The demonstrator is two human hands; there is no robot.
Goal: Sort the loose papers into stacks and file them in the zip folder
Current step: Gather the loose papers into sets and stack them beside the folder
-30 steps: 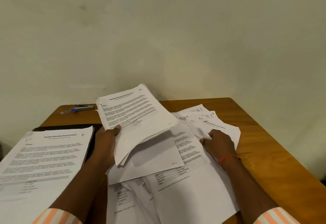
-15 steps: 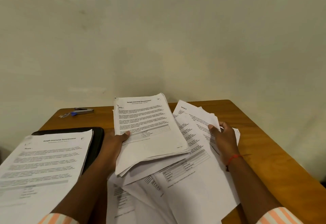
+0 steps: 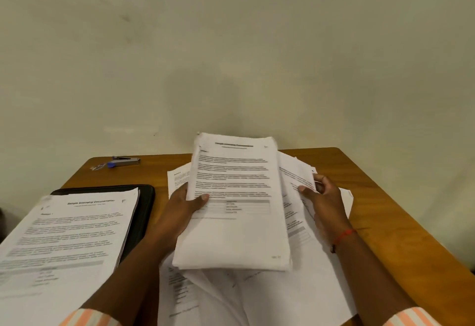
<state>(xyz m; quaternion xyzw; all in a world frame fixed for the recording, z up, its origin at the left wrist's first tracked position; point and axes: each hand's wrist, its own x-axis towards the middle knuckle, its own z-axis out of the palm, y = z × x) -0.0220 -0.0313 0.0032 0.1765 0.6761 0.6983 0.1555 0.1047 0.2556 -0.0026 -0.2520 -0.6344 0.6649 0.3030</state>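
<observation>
My left hand (image 3: 183, 212) grips a thick bundle of printed papers (image 3: 236, 210) by its left edge, thumb on the top page, and holds it above the table. My right hand (image 3: 325, 201) pinches a loose sheet (image 3: 295, 174) lifted just right of the bundle. More loose papers (image 3: 270, 297) lie spread on the table beneath both hands. A sorted stack of papers (image 3: 66, 238) rests at the left on top of the black zip folder (image 3: 146, 202), which shows only at its far and right edges.
The wooden table (image 3: 385, 210) stands against a pale wall. A stapler (image 3: 124, 161) with a blue tip lies at the far left corner, with a small item (image 3: 98, 167) beside it. Bare wood shows along the right side and far edge.
My left hand has carried the bundle to the right and turned it more upright. My right hand has lifted a sheet off the pile and brought it up beside the bundle.
</observation>
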